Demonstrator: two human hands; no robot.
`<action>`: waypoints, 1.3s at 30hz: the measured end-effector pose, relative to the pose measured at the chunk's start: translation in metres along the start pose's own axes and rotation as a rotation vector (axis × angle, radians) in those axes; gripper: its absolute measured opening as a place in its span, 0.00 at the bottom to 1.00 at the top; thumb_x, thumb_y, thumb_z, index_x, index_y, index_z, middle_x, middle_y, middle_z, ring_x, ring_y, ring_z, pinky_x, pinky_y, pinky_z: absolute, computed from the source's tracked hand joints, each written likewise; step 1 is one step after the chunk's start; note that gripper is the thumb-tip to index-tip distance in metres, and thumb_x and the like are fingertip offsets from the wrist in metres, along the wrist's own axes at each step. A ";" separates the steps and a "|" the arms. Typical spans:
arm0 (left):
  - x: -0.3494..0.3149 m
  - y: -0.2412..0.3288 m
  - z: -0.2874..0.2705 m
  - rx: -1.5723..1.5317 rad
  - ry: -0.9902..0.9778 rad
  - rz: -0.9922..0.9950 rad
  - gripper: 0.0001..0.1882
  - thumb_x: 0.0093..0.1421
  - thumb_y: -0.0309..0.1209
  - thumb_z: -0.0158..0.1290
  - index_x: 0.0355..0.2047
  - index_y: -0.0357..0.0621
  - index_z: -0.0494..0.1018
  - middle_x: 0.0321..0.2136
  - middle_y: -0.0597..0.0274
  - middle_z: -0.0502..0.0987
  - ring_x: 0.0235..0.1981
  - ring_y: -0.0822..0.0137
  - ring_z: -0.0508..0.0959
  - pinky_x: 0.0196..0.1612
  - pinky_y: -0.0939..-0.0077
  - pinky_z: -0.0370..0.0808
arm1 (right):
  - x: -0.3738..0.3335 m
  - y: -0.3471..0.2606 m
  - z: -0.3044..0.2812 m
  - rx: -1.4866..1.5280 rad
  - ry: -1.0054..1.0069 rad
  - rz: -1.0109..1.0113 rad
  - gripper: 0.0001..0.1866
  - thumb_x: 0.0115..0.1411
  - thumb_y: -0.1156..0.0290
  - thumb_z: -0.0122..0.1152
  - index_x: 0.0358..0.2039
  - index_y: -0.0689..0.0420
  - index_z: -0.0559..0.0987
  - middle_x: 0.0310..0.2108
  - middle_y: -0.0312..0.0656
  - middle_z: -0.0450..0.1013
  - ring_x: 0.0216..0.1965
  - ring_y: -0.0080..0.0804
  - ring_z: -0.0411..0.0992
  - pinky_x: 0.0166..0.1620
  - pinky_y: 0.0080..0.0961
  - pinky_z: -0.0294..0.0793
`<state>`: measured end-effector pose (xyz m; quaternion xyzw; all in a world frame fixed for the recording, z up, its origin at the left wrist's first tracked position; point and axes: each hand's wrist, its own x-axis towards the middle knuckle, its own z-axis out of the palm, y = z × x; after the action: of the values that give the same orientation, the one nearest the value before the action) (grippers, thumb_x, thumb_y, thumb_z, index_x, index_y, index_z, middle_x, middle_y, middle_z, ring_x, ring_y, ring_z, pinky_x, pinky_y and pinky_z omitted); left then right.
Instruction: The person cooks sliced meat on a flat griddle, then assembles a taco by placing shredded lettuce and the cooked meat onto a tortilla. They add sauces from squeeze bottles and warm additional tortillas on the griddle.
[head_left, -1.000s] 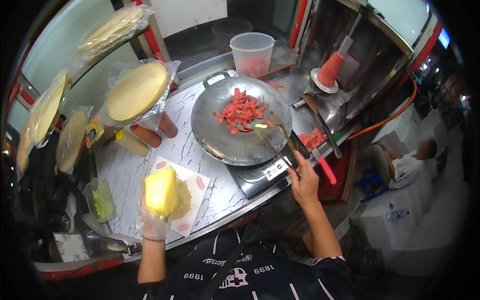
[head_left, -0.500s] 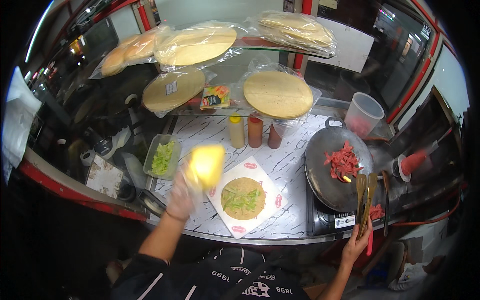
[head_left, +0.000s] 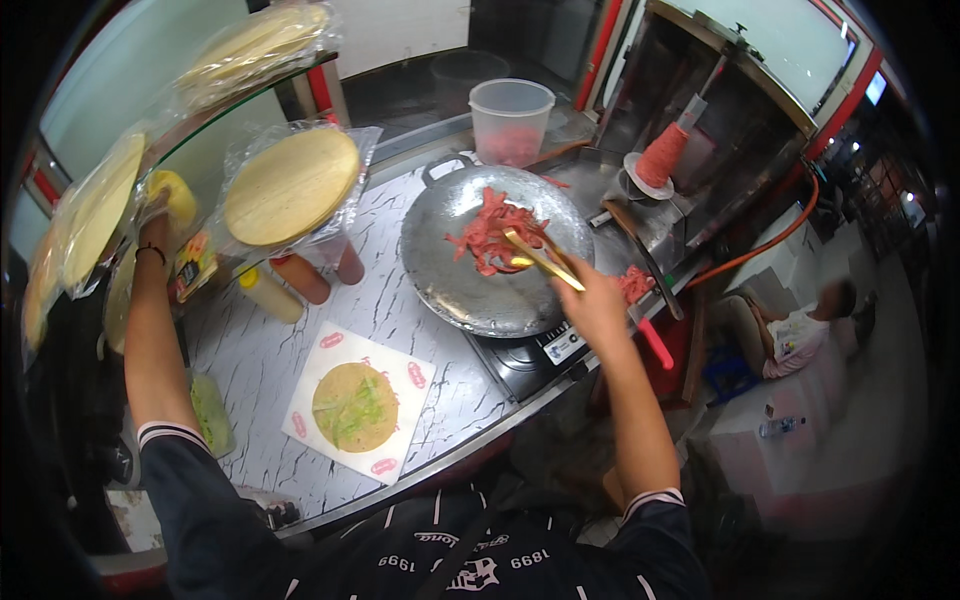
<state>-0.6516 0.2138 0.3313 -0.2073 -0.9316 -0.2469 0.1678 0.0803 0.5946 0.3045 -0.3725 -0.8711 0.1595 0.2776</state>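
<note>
My right hand (head_left: 598,308) is closed around gold-coloured metal tongs (head_left: 548,266). Their tips are in a pile of reddish meat strips (head_left: 492,225) inside a broad dark wok (head_left: 440,285) on a stove. At the far left, my left hand (head_left: 154,222) is raised beside the glass shelf, closed on a yellow object (head_left: 176,200) whose kind I cannot make out. A round flatbread (head_left: 382,420) topped with shredded lettuce (head_left: 350,408) lies on printed white paper (head_left: 318,352) on the marble-patterned counter.
Sauce bottles (head_left: 272,296) stand under the shelf, which bears bagged flatbreads (head_left: 292,187). Behind the wok is a clear bucket (head_left: 512,115). A meat cone (head_left: 662,152) stands on a spit, with a red-handled tool (head_left: 652,338) near the stove. A person (head_left: 795,335) sits off to the right.
The view has swung right. My left hand has carried the yellow object from beside the paper up to the shelf. My right hand has brought the tongs from the wok's edge into the meat.
</note>
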 end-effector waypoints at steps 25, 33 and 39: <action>-0.442 0.107 -0.097 -1.141 -0.128 0.005 0.10 0.69 0.25 0.55 0.50 0.41 0.76 0.48 0.54 0.80 0.42 0.65 0.81 0.47 0.71 0.78 | -0.028 0.027 0.003 -0.083 0.234 -0.127 0.20 0.65 0.67 0.64 0.57 0.57 0.78 0.41 0.52 0.81 0.41 0.54 0.80 0.44 0.45 0.78; -0.480 0.094 -0.088 -1.151 -0.200 -0.151 0.09 0.68 0.23 0.54 0.48 0.40 0.75 0.45 0.54 0.80 0.40 0.67 0.81 0.45 0.74 0.77 | -0.044 -0.011 0.024 -0.131 0.028 -0.093 0.21 0.65 0.62 0.64 0.57 0.52 0.79 0.41 0.51 0.81 0.40 0.54 0.81 0.43 0.47 0.79; -0.496 0.118 -0.096 -1.081 -0.348 -0.194 0.09 0.66 0.22 0.55 0.47 0.38 0.75 0.44 0.55 0.80 0.39 0.66 0.80 0.46 0.73 0.76 | -0.021 0.035 0.012 -0.085 0.131 -0.176 0.18 0.65 0.68 0.63 0.55 0.54 0.81 0.39 0.51 0.82 0.39 0.54 0.81 0.43 0.45 0.79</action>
<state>-0.1505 0.1063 0.2502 -0.2148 -0.7017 -0.6645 -0.1411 0.1045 0.6020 0.2707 -0.3156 -0.8865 0.0726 0.3305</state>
